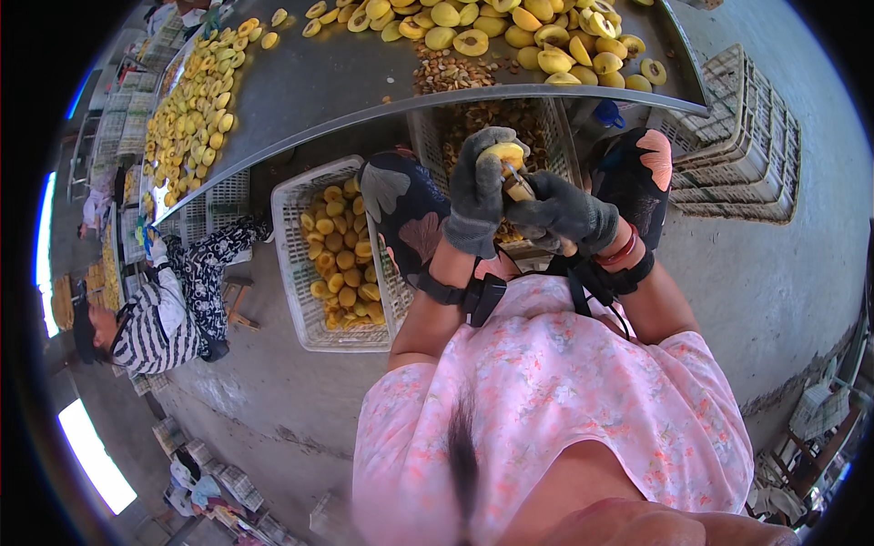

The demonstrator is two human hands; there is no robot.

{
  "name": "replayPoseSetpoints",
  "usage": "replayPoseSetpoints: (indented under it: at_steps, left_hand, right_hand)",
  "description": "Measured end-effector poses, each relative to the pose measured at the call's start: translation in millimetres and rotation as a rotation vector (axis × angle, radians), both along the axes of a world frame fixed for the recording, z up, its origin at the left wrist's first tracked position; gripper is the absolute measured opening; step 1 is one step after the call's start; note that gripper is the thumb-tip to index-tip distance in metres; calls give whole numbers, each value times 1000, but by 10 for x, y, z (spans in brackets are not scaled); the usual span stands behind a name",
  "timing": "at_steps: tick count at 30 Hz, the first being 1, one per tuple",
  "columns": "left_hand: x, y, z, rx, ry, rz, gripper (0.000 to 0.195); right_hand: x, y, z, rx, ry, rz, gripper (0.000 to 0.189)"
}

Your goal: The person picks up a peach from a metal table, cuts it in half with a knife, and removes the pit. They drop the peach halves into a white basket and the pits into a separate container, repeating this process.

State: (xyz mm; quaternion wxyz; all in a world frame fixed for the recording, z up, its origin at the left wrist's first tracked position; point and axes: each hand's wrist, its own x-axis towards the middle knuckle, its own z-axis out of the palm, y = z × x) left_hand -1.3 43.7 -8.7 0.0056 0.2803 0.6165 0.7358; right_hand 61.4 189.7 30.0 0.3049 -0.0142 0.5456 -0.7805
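Observation:
My left hand [482,188], in a dark grey knit glove, holds a halved yellow peach [504,154] with its cut face turned towards my right hand. In my gloved right hand [568,213] is a pitting tool [520,189] with a wooden handle; its metal end meets the cut face of the fruit. Both hands are above my lap, just short of the metal table [321,89]. Below them stands a plastic crate [565,136] of pits and scraps, partly hidden by my hands.
Halved peaches [471,42] and a pile of loose pits [447,74] lie on the table. A white crate [290,273] of peach halves stands by my left leg. Stacked crates [744,157] are at the right. A co-worker [160,321] sits at the left.

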Motion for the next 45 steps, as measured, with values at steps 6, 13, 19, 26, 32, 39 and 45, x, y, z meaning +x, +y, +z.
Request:
replayPoseSetpoints:
  at_steps: [6,13,19,26,32,39,45]
  left_hand:
    - [-7,-45,-37,-55,86,17,49]
    - [65,14,27,295,-453,-103,55]
    - [-111,-47,-2,366,-516,-129,64]
    - [-24,5,-4,246,-280,-3,70]
    - [9,55,11,156,-101,68,62]
    - [13,65,72,136,-65,42,56]
    - [-45,-2,88,6,-12,-31,53]
  right_hand:
    - [22,-31,-20,-55,-35,36,11]
    - [34,-165,-373,341,456,-46,20]
    - [98,-134,-266,589,577,-272,29]
    - [-3,-201,-164,896,761,-381,32]
    - [-28,-291,-222,843,767,-504,31]
    - [-31,-260,-80,719,737,-439,26]
    - [2,-143,-9,569,628,-248,19]
